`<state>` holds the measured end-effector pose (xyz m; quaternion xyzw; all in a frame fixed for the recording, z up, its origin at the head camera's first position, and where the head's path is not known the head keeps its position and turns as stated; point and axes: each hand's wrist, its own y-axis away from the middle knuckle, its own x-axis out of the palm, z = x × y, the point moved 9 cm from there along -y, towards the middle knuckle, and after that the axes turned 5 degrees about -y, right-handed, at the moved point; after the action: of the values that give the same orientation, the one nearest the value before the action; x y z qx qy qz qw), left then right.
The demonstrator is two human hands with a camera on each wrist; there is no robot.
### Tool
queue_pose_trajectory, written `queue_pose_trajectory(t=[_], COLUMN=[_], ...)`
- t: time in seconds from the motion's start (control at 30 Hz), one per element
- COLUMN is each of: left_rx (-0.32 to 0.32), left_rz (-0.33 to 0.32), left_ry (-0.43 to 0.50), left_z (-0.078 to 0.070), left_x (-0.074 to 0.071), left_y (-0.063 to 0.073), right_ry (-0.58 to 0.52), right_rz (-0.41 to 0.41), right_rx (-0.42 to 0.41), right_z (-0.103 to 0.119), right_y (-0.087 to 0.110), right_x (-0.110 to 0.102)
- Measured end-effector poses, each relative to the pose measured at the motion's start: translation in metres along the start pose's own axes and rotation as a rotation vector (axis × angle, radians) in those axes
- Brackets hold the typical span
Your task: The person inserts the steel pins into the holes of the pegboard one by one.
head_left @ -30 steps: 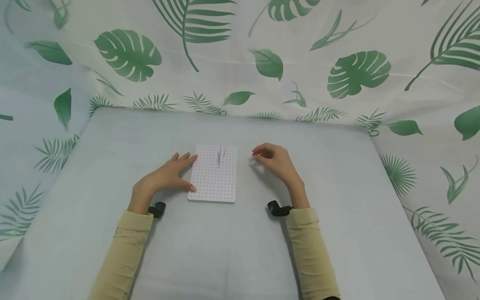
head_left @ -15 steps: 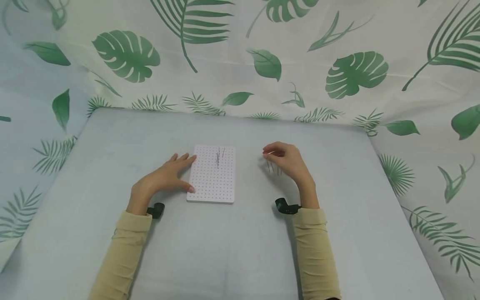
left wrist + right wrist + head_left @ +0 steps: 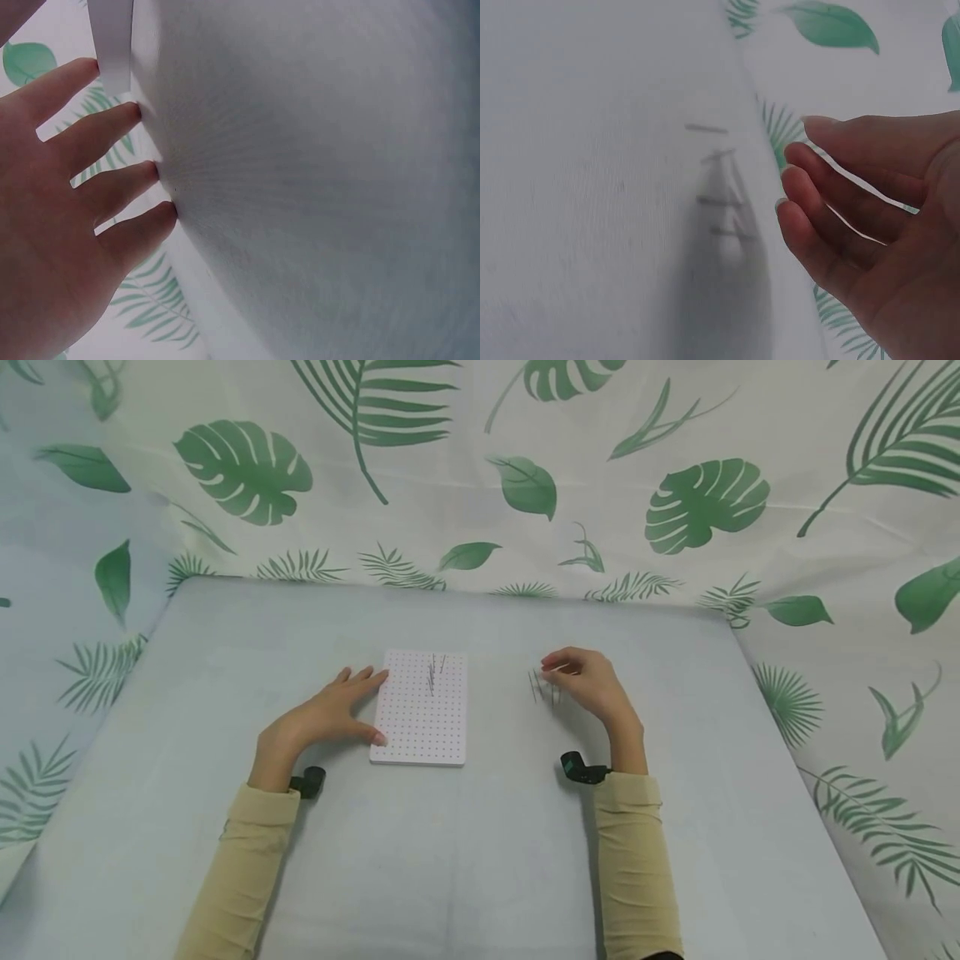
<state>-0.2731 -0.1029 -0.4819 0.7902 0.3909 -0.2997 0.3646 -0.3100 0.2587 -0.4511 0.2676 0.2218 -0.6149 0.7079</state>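
A white board with a grid of small holes (image 3: pixel 417 718) lies on the table. Several thin dark needle-like sticks (image 3: pixel 431 679) are on its upper part; whether they stand or lie is hard to tell. My left hand (image 3: pixel 318 710) rests along the board's left edge, fingers spread, the thumb at the lower left corner. In the left wrist view its fingertips (image 3: pixel 166 214) touch the table. My right hand (image 3: pixel 592 681) hovers with bent fingers beside more thin sticks (image 3: pixel 535 685) on the table. The right wrist view shows these sticks (image 3: pixel 720 201) blurred, with no object visible in the hand.
The pale grey table (image 3: pixel 450 860) ends at the back against a white curtain with green leaves (image 3: pixel 517 485). A black wrist camera (image 3: pixel 583 768) hangs at the right wrist and another camera (image 3: pixel 310 781) at the left.
My right hand has moved right, away from the board, and the thin sticks on the table have come into view beside it. My left hand stays at the board's edge.
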Motion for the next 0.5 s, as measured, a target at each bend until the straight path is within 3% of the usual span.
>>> queue_pose_trajectory(t=[0.17, 0.5], left_rx=[0.0, -0.001], left_rz=[0.0, 0.004], left_ry=[-0.004, 0.0], left_z=[0.0, -0.001], left_x=[0.0, -0.002], left_y=[0.001, 0.002], right_ry=[0.002, -0.008], right_rz=[-0.019, 0.041], right_rx=[0.047, 0.109], right_z=[-0.015, -0.029], right_y=[0.002, 0.004], right_x=[-0.008, -0.005])
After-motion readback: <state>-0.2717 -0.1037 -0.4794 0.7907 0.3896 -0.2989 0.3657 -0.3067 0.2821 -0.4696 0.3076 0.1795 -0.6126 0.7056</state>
